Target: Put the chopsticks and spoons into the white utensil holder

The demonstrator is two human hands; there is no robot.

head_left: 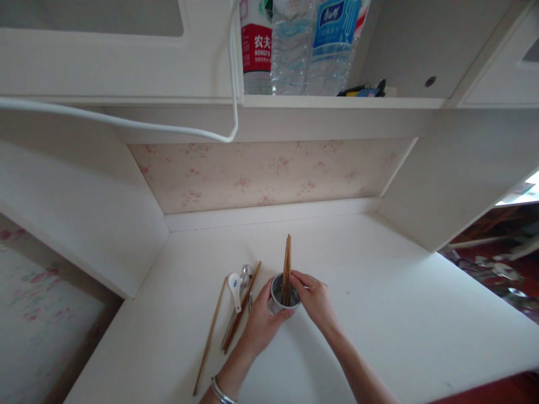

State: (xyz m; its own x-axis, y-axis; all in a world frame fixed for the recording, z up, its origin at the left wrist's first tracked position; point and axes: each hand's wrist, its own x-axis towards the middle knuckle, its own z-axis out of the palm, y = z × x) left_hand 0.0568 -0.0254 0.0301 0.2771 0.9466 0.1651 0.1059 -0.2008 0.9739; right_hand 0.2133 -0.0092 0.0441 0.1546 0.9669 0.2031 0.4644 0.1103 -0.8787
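My left hand (263,320) is wrapped round a grey metal cup (278,307) on the white desktop. Several wooden chopsticks (287,261) stand upright inside the cup, their tops leaning together. Against the cup's right rim, my right hand (312,293) pinches the chopsticks with thumb and forefinger. Left of the cup lie a white ceramic spoon (234,289) with a blue mark, a metal spoon (246,274), darker brown chopsticks (243,310) and a single light wooden chopstick (210,336). Part of the metal utensils is hidden under the brown chopsticks and behind my left hand.
White side panels flank the desktop (357,269). An overhead shelf (337,103) holds plastic water bottles (292,50) and small dark items. A white cable (168,126) hangs below the cabinet on the left. Clutter shows beyond the right panel.
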